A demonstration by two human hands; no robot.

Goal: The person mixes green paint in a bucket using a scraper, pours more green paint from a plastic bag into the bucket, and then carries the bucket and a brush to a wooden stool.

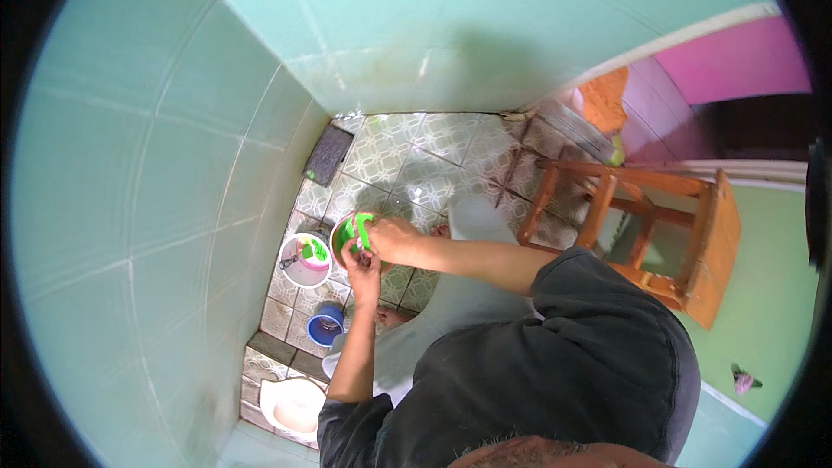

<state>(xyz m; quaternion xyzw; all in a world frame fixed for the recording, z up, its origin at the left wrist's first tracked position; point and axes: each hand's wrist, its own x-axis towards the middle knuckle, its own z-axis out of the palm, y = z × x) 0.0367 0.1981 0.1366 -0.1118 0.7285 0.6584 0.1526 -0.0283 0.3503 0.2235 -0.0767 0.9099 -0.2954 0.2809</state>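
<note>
My two hands meet over a small round basin [336, 243] with a pinkish rim on the tiled floor. Between them is a bright green object [361, 227], partly hidden by the fingers; its exact kind is not clear. My right hand [392, 239] is closed on its right side. From below, my left hand [363, 265] has its fingers pinched together against the lower part. Close by on the left stands a white bucket [293, 275] with green and pink things inside. A blue bucket [326, 327] is left of my left forearm.
A pale wide-brimmed basin [274, 400] lies at lower left. To the right stands a wooden stool [643, 234], with an orange cloth [604, 100] beyond it. A dark grey slab [328, 156] rests against the left wall. My bare foot [394, 316] is near the blue bucket.
</note>
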